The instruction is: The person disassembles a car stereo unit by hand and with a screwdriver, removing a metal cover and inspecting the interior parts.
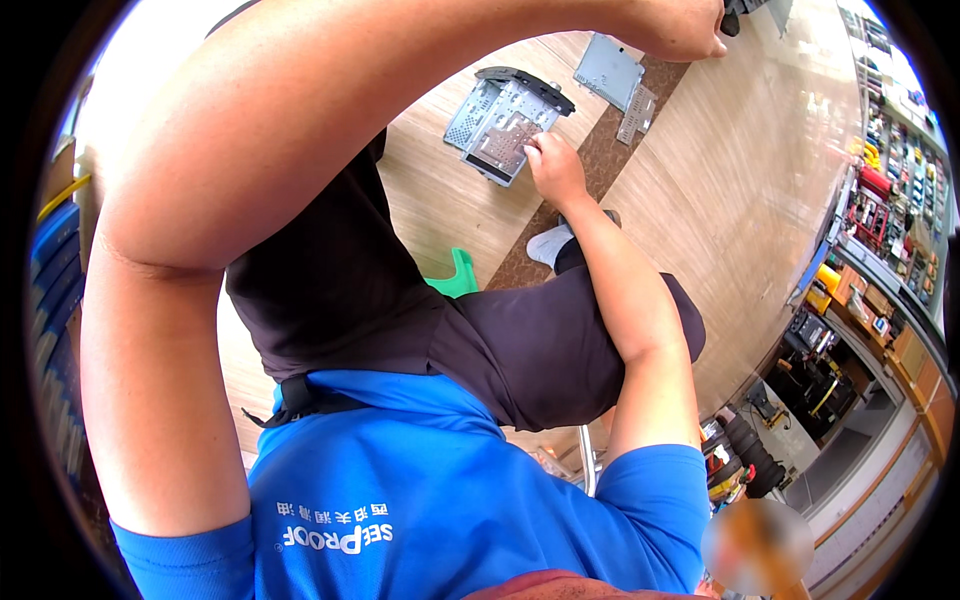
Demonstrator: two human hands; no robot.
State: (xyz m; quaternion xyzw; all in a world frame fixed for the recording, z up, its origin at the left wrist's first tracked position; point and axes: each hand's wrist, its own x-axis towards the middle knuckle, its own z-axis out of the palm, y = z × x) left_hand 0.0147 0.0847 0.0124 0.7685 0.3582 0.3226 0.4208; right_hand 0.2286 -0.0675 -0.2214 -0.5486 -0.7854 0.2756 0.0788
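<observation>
My right hand [556,168] rests on the near corner of a grey metal chassis [505,125] lying on the wooden floor [730,180], fingers curled against its perforated top; whether they pinch it I cannot tell. My left hand [680,30] reaches far up, closed into a loose fist near a dark object at the upper edge, too cut off to identify. A flat grey metal plate [608,70] lies just beyond the chassis, beside a small perforated bracket [637,114].
</observation>
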